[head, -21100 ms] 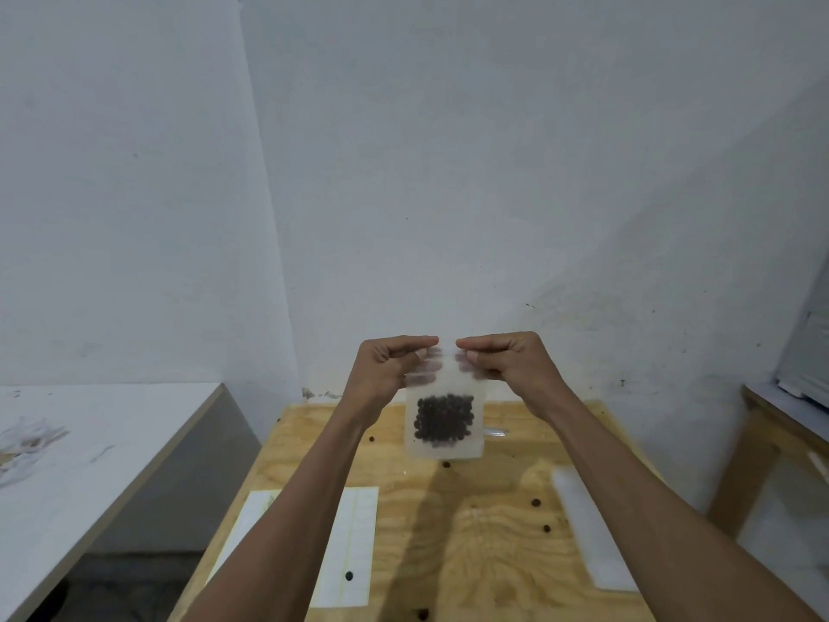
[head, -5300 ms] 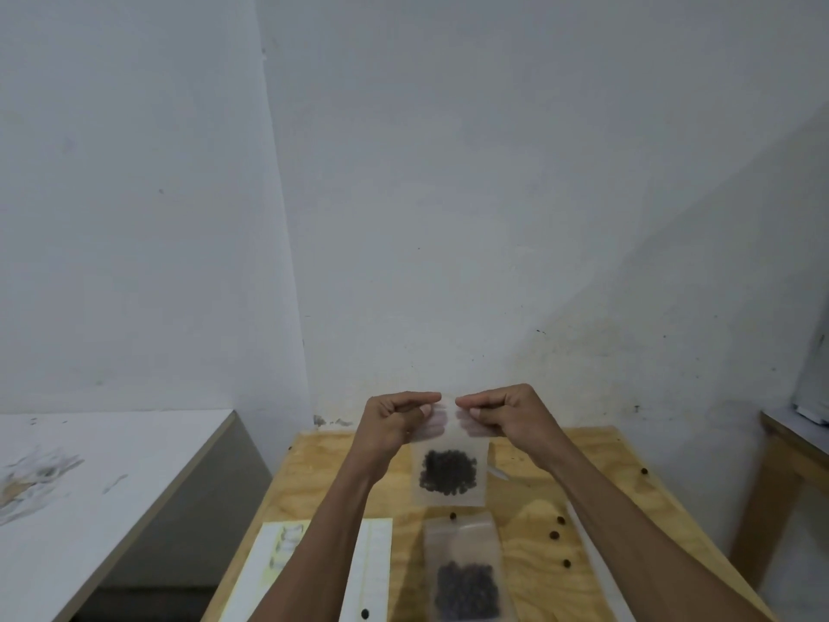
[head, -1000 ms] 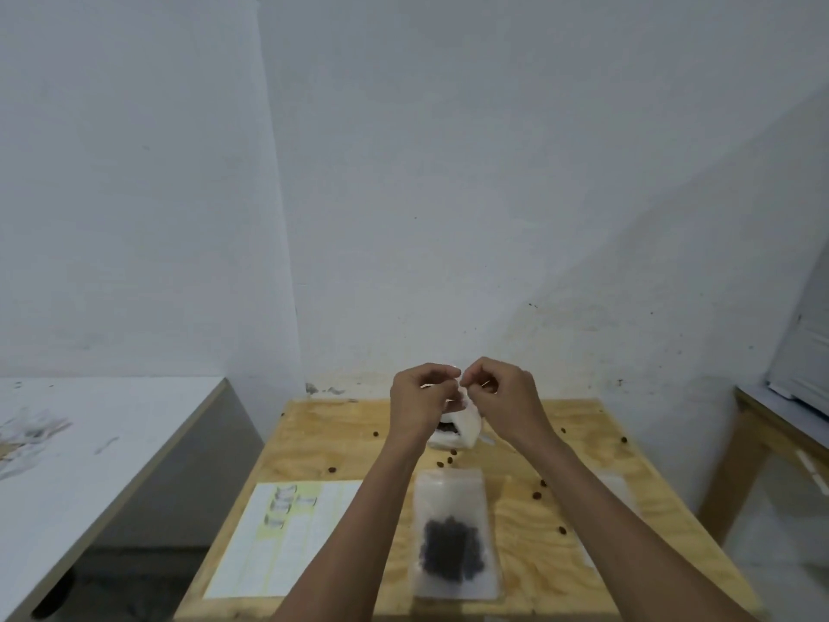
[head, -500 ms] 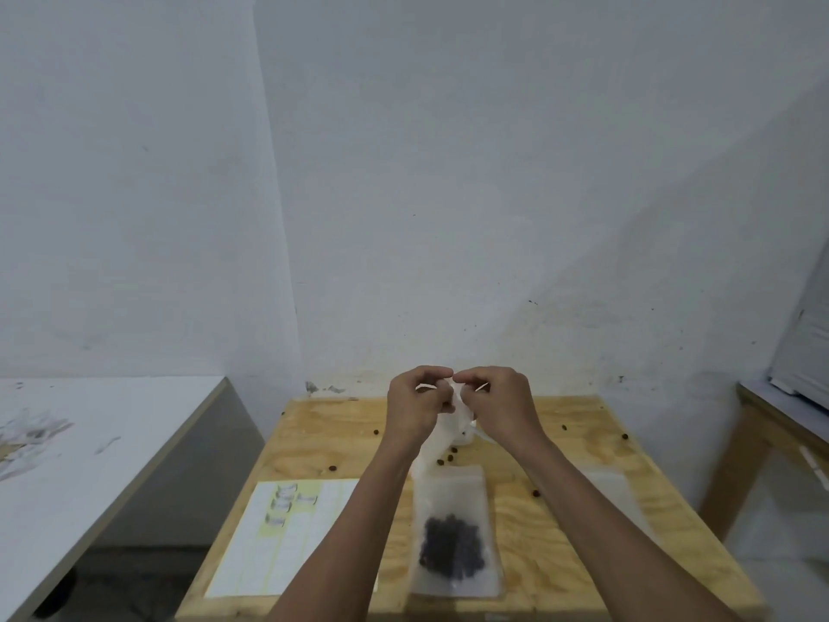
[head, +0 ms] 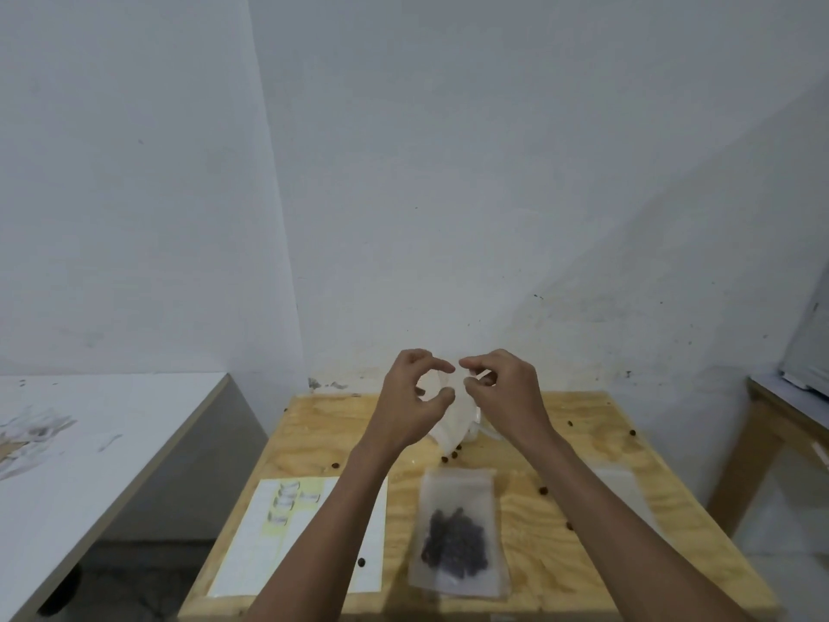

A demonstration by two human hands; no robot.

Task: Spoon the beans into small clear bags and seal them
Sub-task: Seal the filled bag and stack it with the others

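My left hand (head: 410, 404) and my right hand (head: 504, 392) are raised together over the far part of the wooden table (head: 583, 442). A small clear bag (head: 448, 424) hangs tilted between them, and its contents do not show. My right hand's fingertips pinch its top edge. The thumb and forefinger of my left hand are spread apart around the top of that bag. A second clear bag with dark beans (head: 457, 536) lies flat on the table near the front edge, under my forearms.
Loose beans (head: 453, 454) lie scattered over the wood. A white paper sheet with labels (head: 269, 531) lies at the front left. Flat clear plastic (head: 621, 482) lies on the right. A white table (head: 89, 442) stands to the left and another wooden table (head: 771, 410) to the right; a wall is close behind.
My left thumb and forefinger have spread apart from their pinch on the bag's top. Both hands stay at about the same spot above the table.
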